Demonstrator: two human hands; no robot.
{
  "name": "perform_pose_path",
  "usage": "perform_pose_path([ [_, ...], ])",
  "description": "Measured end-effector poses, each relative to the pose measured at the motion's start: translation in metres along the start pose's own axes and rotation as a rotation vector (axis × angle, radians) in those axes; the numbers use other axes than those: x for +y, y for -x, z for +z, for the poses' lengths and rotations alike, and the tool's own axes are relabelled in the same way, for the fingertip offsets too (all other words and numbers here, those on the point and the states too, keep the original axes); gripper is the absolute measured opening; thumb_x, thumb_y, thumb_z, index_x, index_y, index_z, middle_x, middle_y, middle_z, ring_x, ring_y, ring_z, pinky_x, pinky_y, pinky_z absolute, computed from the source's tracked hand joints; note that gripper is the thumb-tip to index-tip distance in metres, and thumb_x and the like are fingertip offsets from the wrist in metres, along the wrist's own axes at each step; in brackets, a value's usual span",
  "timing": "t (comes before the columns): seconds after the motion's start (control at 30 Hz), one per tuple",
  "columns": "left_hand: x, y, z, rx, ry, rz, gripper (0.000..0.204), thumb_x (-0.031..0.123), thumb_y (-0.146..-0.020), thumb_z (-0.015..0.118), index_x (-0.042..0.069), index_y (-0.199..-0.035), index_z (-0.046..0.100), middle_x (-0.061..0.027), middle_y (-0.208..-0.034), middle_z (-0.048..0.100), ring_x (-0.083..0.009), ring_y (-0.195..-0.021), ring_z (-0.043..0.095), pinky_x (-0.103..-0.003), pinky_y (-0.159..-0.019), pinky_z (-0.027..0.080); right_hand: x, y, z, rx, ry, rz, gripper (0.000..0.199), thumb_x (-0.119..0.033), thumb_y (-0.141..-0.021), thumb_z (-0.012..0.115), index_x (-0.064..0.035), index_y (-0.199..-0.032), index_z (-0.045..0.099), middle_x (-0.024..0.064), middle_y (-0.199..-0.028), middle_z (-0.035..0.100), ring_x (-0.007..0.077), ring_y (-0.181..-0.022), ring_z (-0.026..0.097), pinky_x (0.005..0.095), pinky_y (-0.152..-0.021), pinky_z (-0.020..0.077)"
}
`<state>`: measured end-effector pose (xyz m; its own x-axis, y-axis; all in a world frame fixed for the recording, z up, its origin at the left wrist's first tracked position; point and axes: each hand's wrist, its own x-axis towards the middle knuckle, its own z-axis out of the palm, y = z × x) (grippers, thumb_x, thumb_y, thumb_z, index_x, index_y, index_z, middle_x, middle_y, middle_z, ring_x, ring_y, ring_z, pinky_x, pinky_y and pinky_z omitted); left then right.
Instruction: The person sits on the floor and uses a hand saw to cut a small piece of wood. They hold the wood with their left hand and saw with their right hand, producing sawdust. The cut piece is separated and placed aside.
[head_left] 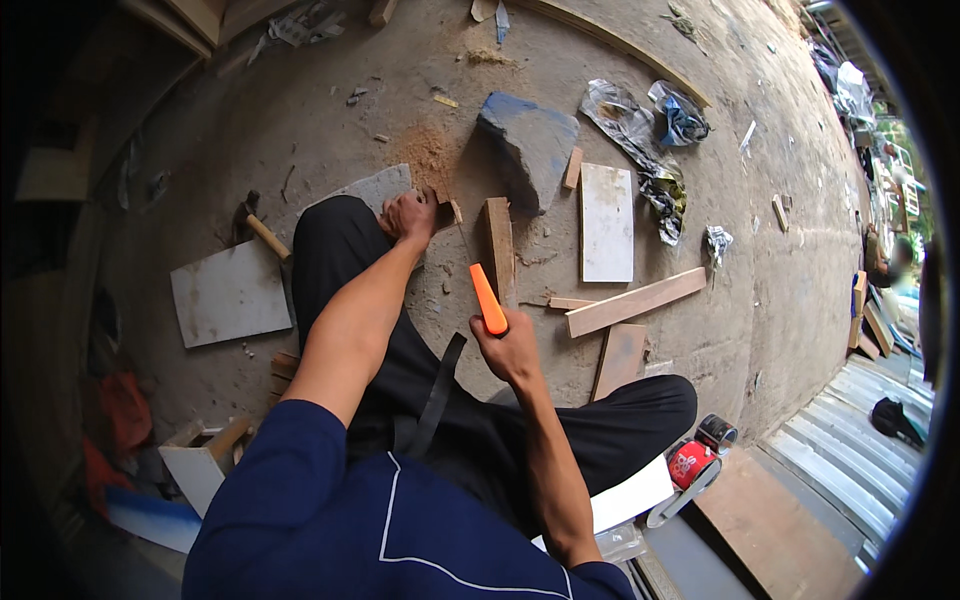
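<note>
Small wooden block [452, 213] first: it sits on the concrete floor [330, 130] just past your left knee, a short brown offcut, rough-sawn by the look of it, with a fan of orange sawdust [430, 150] on the ground just beyond. Your left hand [410, 216] is clamped down on its near edge, fingers curled over the top, pinning it against the floor. That's your risk right there: those fingertips sit where any stroke would land, and a piece that short could skate sideways on dusty concrete if the pressure shifts.

Now the right hand [512, 350]: closed in a fist round an orange handle [487, 298], raised in the air and well apart from the block. I can't make out a blade or working end from this angle, so treat it as sharp. If it comes down off-line, your own thigh [340, 250] lies directly alongside the block.

Wider out: an upright plank [499, 245] stands just beside the block, close enough to foul a swing. A hammer [262, 232] rests on the far side of your leg by a grey tile [228, 295]. A white board [607, 222], a grey stone slab [530, 145] and a long batten [635, 302] lie scattered to your right, with a tape roll [695, 462] near your right leg.
</note>
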<state>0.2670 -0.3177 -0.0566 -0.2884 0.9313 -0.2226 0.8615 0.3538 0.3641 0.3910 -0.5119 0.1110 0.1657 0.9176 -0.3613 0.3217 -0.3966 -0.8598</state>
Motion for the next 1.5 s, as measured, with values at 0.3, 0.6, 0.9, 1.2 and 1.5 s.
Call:
perform_pose_path([
  [0.3, -0.049, -0.152, 0.016, 0.073, 0.016, 0.112, 0.036, 0.041, -0.08, 0.048, 0.012, -0.08, 0.069, -0.0081, -0.095, 0.067, -0.0268, -0.1, 0.055, -0.047, -0.093, 0.028, -0.031, -0.107, 0.072, -0.073, -0.049, 0.255, 0.024, -0.017, -0.079, 0.063, 0.0053, -0.073, 0.057, 0.0129, -0.055, 0.048, 0.0143, -0.052, 0.046, 0.0327, -0.053, 0.0407],
  [0.6, -0.063, -0.265, 0.049, 0.075, 0.029, 0.059, 0.028, 0.034, -0.076, 0.051, 0.01, -0.072, 0.066, -0.0071, -0.09, 0.067, -0.0258, -0.096, 0.056, -0.046, -0.089, 0.029, -0.052, -0.238, 0.141, -0.048, 0.095, 0.161, 0.025, -0.018, -0.08, 0.063, 0.0049, -0.073, 0.057, 0.0185, -0.057, 0.051, 0.022, -0.051, 0.05, 0.0354, -0.054, 0.0408],
  [0.9, -0.071, -0.247, 0.069, 0.015, 0.032, 0.076, 0.028, 0.034, -0.078, 0.05, 0.011, -0.072, 0.066, -0.0065, -0.09, 0.066, -0.0259, -0.097, 0.055, -0.048, -0.092, 0.028, -0.023, -0.213, 0.12, -0.1, 0.101, 0.29, 0.026, -0.019, -0.079, 0.063, 0.0054, -0.073, 0.056, 0.0168, -0.055, 0.048, 0.0199, -0.049, 0.046, 0.0356, -0.052, 0.0402],
  [1.2, -0.082, -0.265, 0.09, 0.031, 0.041, 0.091, 0.025, 0.031, -0.078, 0.052, 0.012, -0.067, 0.064, -0.005, -0.085, 0.065, -0.0251, -0.094, 0.055, -0.047, -0.091, 0.027, -0.033, -0.259, 0.157, -0.078, 0.127, 0.241, 0.023, -0.016, -0.079, 0.062, 0.0049, -0.073, 0.054, 0.016, -0.057, 0.049, 0.0218, -0.051, 0.047, 0.035, -0.054, 0.0408],
  [1.5, -0.082, -0.315, 0.099, 0.068, 0.052, 0.088, 0.024, 0.029, -0.078, 0.052, 0.011, -0.069, 0.065, -0.0058, -0.084, 0.065, -0.026, -0.093, 0.057, -0.049, -0.09, 0.029, -0.019, -0.275, 0.155, -0.083, 0.01, 0.371, 0.022, -0.015, -0.079, 0.063, 0.005, -0.073, 0.055, 0.0145, -0.056, 0.05, 0.0163, -0.052, 0.046, 0.0342, -0.054, 0.0411],
])
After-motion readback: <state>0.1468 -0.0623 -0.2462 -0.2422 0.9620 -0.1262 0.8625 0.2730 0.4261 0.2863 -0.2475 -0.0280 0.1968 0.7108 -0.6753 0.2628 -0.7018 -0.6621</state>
